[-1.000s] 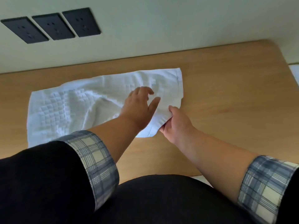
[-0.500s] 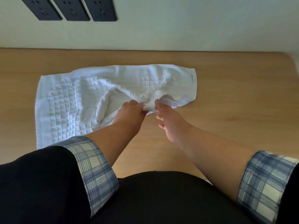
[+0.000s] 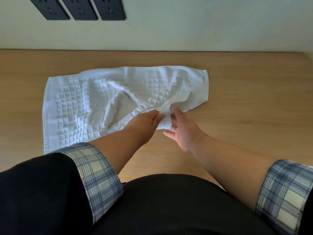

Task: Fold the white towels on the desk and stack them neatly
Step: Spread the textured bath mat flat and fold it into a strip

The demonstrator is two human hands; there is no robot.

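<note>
**Hands both on towel's near edge**

Left hand (image 3: 149, 121) pinches the near edge of the white towel (image 3: 101, 102), fingers closed on the fabric. Right hand (image 3: 182, 128) is just beside it, thumb and forefinger gripping a small raised fold of the same edge, other fingers spread loose. Hands nearly touching, towel bunched between them.

Towel lies lengthwise on the wooden worktop (image 3: 254, 107), unfolded. Left part is flat with the waffle pattern visible, middle and right are rumpled. Small tag (image 3: 204, 78) sits at the far right corner. Three black wall sockets (image 3: 79, 7) are on the wall behind. Plaid cuffs (image 3: 98, 175) are rolled back over dark sleeves.
</note>
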